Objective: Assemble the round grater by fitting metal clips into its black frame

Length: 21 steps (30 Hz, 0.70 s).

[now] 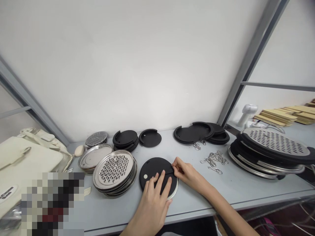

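A round black plastic disc (154, 165) lies at the front middle of the table, with a silvery metal rim (175, 193) showing under its lower right edge. Flat on top of the disc rests my left hand (154, 200), its fingers stretched and spread. My right hand (185, 173) is closed in a pinch at the disc's right edge, where a thin dark line runs across the surface. Its fingertips cover whatever small part is there. Left of the disc is a stack of round metal graters (115, 169); to the right lies a loose pile of wire clips (215, 159).
Black round holders (125, 137) stand at the back, with more holders (193, 132) farther right. Metal discs (95, 155) lie behind the grater stack. A tall stack of black-rimmed graters (275, 142) occupies the right side. A cream bag (27, 154) sits at left.
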Tool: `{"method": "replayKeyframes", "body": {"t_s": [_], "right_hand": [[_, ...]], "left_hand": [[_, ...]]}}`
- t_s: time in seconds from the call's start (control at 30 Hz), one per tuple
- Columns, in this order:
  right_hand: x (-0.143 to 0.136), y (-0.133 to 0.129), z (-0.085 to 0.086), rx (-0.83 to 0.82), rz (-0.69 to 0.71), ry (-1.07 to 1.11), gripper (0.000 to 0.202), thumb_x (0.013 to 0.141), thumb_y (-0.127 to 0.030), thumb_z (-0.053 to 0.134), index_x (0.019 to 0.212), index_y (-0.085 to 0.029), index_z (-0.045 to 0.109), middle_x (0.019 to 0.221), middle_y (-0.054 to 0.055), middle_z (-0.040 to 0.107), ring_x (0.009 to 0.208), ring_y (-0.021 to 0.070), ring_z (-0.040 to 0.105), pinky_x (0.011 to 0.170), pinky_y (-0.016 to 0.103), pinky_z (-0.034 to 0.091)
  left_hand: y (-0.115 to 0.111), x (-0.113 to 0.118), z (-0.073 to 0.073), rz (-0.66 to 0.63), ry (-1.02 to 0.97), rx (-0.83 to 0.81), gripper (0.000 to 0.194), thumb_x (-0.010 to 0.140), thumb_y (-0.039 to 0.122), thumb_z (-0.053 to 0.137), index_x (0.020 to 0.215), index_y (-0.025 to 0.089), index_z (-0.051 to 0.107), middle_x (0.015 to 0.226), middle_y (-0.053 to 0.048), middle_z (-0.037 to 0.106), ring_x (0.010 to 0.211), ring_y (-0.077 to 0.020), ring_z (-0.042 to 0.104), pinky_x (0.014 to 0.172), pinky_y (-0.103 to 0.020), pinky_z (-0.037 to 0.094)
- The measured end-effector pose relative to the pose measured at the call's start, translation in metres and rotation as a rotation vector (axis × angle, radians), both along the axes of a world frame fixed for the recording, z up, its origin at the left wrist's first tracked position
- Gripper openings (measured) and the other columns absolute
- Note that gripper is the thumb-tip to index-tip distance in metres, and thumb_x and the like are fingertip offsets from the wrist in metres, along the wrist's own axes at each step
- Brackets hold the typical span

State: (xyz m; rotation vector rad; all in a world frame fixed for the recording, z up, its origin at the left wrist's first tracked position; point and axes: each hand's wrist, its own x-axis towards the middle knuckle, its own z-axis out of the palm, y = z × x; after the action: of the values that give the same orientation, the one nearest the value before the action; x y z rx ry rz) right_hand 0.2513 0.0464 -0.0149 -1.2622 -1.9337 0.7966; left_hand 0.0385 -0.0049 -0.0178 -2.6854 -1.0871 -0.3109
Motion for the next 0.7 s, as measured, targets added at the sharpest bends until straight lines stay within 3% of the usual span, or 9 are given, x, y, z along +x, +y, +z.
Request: {"method": "replayKeyframes", "body": {"t_s": [0.37, 0.57, 0.7], "right_hand": [[-0.0041, -0.0046, -0.0069, 0.029, 0.014, -0.092, 0.006, 0.091, -0.019, 0.038, 0.088, -0.024, 0.037, 0.065, -0.007, 0.038, 0.055, 0.0119, 0.04, 0.055, 0.022, 0.034], [-0.0011, -0.0008, -0.0072, 0.061, -0.08, -0.132, 0.012, 0.096, -0.025, 0.034, 0.107, -0.023, 0.04, 0.068, -0.004, 0.049, 0.056, 0.0144, 0.049, 0.058, 0.024, 0.038], [-0.0009, -0.001, -0.0043, 0.089, -0.078, -0.145, 0.015, 0.099, -0.027, 0.032, 0.107, -0.023, 0.043, 0.077, 0.0, 0.058, 0.063, 0.0165, 0.055, 0.061, 0.025, 0.041]], "left_hand": [[-0.0002, -0.002, -0.001, 0.002, -0.029, 0.03, 0.059, 0.096, 0.028, 0.043, 0.149, 0.018, 0.02, 0.153, -0.012, 0.022, 0.128, -0.0315, 0.037, 0.101, -0.045, 0.03], [0.0006, -0.0019, 0.0003, 0.001, -0.038, 0.058, 0.059, 0.094, 0.026, 0.045, 0.148, 0.017, 0.022, 0.152, -0.013, 0.025, 0.127, -0.0306, 0.038, 0.101, -0.044, 0.03], [0.001, -0.0022, -0.0013, 0.0, -0.047, 0.086, 0.057, 0.094, 0.025, 0.045, 0.147, 0.017, 0.026, 0.151, -0.011, 0.028, 0.129, -0.0291, 0.037, 0.102, -0.042, 0.031]]}}
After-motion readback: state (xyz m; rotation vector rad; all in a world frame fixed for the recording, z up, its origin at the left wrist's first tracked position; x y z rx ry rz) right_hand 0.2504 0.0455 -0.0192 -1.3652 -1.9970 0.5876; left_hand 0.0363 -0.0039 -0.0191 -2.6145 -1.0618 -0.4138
